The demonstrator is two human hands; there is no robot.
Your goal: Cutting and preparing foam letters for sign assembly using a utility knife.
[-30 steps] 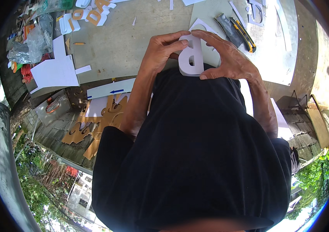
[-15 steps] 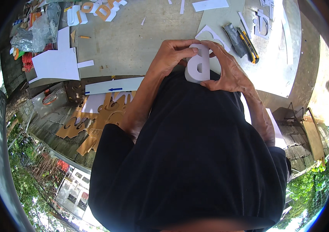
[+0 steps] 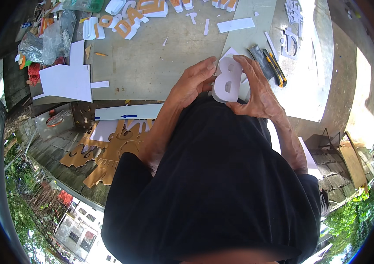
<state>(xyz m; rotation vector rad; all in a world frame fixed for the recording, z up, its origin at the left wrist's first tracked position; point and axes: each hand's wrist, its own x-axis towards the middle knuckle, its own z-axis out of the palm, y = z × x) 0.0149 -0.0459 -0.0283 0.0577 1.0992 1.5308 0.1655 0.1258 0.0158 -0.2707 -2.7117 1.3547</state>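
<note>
Over my lap, at the near edge of the worktable, a thick white letter-shaped block [image 3: 228, 83] with two cut-out holes stands with its face toward me. My right hand [image 3: 257, 88] is closed on it, fingers at its upper edge and thumb at its bottom corner. Beside the block's left side is my left hand [image 3: 192, 83], its thumb and fingers apart. Some left fingertips pass close to or behind the block's edge, so contact there is unclear.
A yellow-black utility knife [image 3: 275, 68] lies by a dark sleeve-like piece [image 3: 260, 60] to the right. Letter blocks [image 3: 151, 9] line the far side. White sheet offcuts [image 3: 66, 82] and a plastic bag [image 3: 41, 44] lie left. Brown cut-out sheets [image 3: 107, 152] sit below the table.
My left thumb has come off the block's face and that hand has opened. The block now shows both holes, with my right hand still gripping it. The view has shifted slightly.
</note>
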